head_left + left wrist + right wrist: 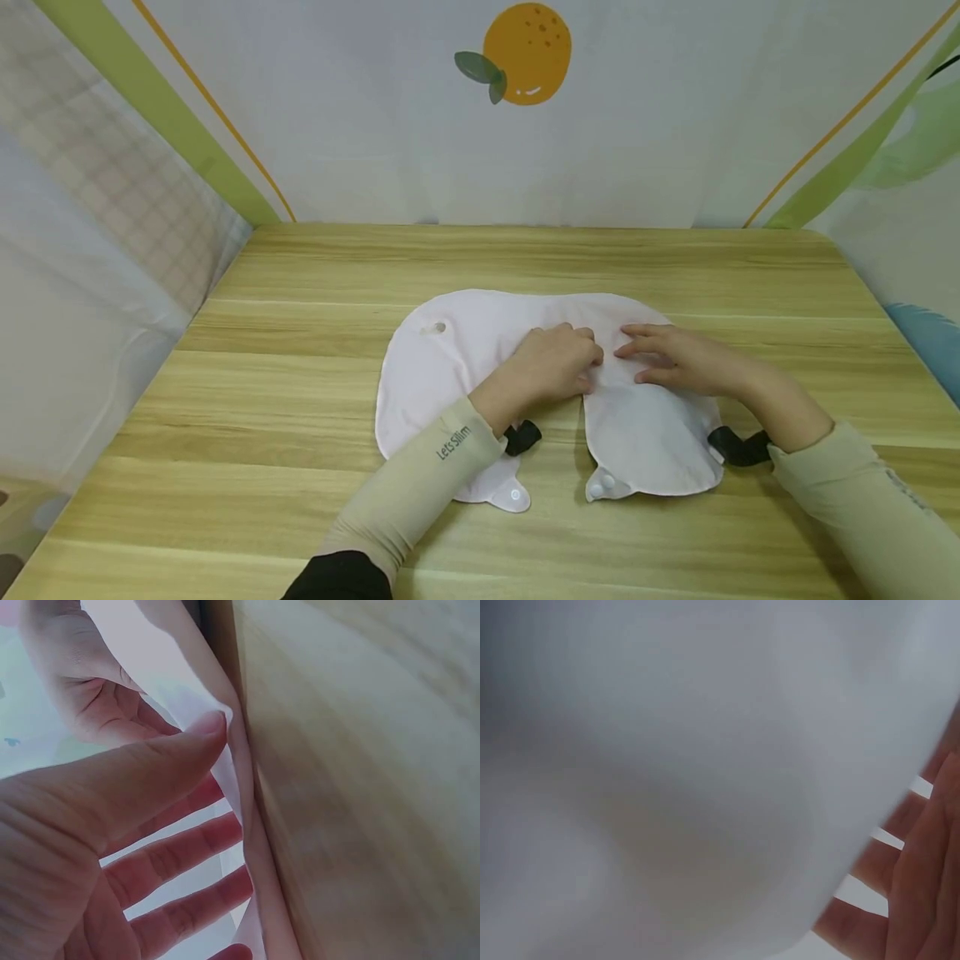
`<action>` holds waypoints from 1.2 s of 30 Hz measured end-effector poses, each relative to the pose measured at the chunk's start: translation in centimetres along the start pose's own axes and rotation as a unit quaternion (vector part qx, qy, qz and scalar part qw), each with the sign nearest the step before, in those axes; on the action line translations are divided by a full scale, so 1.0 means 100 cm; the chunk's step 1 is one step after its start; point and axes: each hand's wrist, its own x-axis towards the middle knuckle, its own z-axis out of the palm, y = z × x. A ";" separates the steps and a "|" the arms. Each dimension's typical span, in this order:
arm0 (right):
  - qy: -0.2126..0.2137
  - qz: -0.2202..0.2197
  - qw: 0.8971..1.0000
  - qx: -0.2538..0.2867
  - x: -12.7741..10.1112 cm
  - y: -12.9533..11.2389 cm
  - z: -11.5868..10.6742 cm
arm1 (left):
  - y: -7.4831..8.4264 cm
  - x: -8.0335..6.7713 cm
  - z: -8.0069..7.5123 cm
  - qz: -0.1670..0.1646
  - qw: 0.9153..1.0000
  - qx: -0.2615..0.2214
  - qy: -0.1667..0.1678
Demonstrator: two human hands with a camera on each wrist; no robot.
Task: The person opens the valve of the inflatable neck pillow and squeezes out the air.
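Note:
A pale pink U-shaped bib lies on the table, its two ends toward the person. One end tab carries a snap; the other tab shows snaps too. My left hand holds the bib's inner edge near the middle; in the left wrist view its thumb presses that edge, with the fingers over the cloth. To the right, my right hand rests with spread fingers on the bib's right half. Blurred pale cloth fills most of the right wrist view, covering part of that hand.
The wooden table extends around the bib. Behind it hangs a white curtain with a printed orange. More fabric hangs at both sides. Black wrist straps sit near both cuffs.

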 end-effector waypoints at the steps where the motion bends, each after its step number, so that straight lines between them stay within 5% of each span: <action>1: -0.001 0.001 1.000 0.001 0.000 0.000 0.000 | 0.000 0.000 0.000 -0.001 1.000 -0.002 -0.001; 36: -0.028 0.040 0.999 0.023 -0.001 0.001 -0.002 | -0.009 0.000 -0.002 -0.052 0.999 -0.016 -0.008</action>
